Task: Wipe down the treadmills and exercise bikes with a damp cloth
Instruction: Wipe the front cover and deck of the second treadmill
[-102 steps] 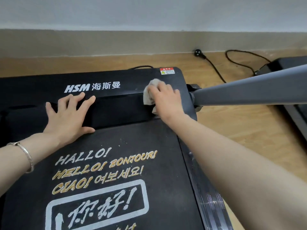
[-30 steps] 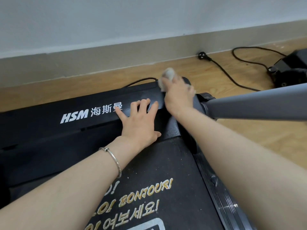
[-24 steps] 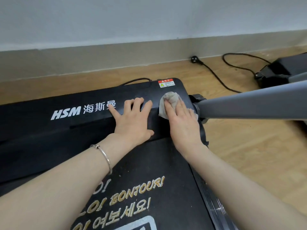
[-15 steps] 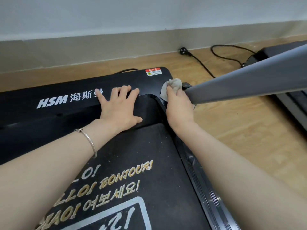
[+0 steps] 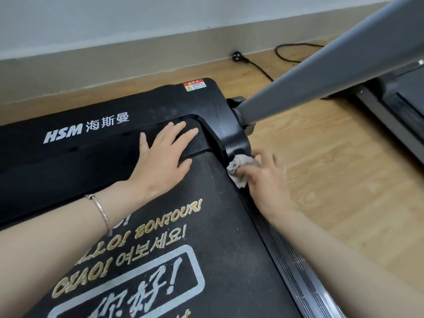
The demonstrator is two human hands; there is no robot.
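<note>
A black treadmill (image 5: 160, 106) with white HSM lettering fills the lower left; its belt (image 5: 206, 260) carries gold and white greetings. My left hand (image 5: 165, 157) lies flat, fingers straight, on the recessed front of the motor cover. My right hand (image 5: 266, 180), blurred by motion, grips a crumpled grey-white cloth (image 5: 238, 168) against the right side rail, just below the cover's rounded corner. A grey upright post (image 5: 332, 65) rises from that corner to the upper right.
A second treadmill (image 5: 401, 95) stands at the right edge on the wooden floor (image 5: 332, 168). A black plug and cable (image 5: 252, 63) lie on the floor by the skirting board. A warning sticker (image 5: 194, 84) marks the cover's far right corner.
My right hand has slid the cloth from the base of the grey post down toward me onto the right side rail. My left hand stays flat on the cover.
</note>
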